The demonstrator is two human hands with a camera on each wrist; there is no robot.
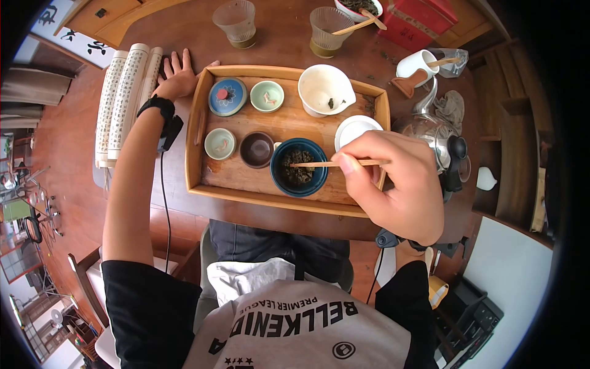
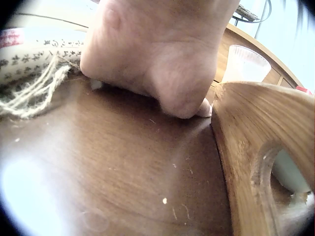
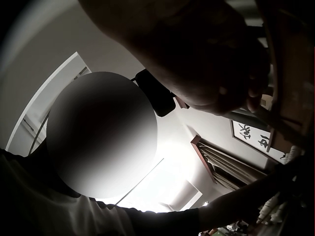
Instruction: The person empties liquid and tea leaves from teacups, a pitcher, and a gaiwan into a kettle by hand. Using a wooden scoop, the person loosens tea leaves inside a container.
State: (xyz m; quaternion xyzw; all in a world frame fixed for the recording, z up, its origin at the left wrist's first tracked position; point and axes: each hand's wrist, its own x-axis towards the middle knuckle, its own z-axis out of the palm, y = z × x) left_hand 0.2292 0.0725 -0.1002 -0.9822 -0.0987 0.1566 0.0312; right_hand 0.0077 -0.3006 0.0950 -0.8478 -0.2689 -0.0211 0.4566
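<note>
Right hand (image 1: 399, 178) over the near right corner of the tray (image 1: 239, 183): thumb and fingers pinch a wooden stick (image 1: 319, 164), nearly level, tip in the dark leaves (image 1: 299, 177) inside the blue bowl (image 1: 322, 175). Bowl sits close to the tray's near edge, a little right of its middle. Right wrist view too dark to separate the fingers.

Left of the bowl along the near edge — brown cup (image 1: 256, 149) just beside it, then near green cup (image 1: 220, 143) by the left edge. White disc (image 1: 356, 130) at the right edge, partly behind the right hand.

Far row from the left corner: blue lid (image 1: 235, 107) with a red knob, far green cup (image 1: 267, 96), white pitcher (image 1: 319, 85) with leaf bits inside.

Left hand (image 1: 177, 83) off the tray's far left corner, fingers spread wide, holding nothing; whether its heel touches the bench (image 1: 283, 43), cannot tell. Rolled scroll (image 1: 128, 98) beside it, toward the bench's left edge. Kettle (image 1: 424, 128) toward the right edge.

Beyond the tray: left glass (image 1: 235, 23), right glass (image 1: 329, 27); red box (image 1: 421, 23) near the far right corner.
</note>
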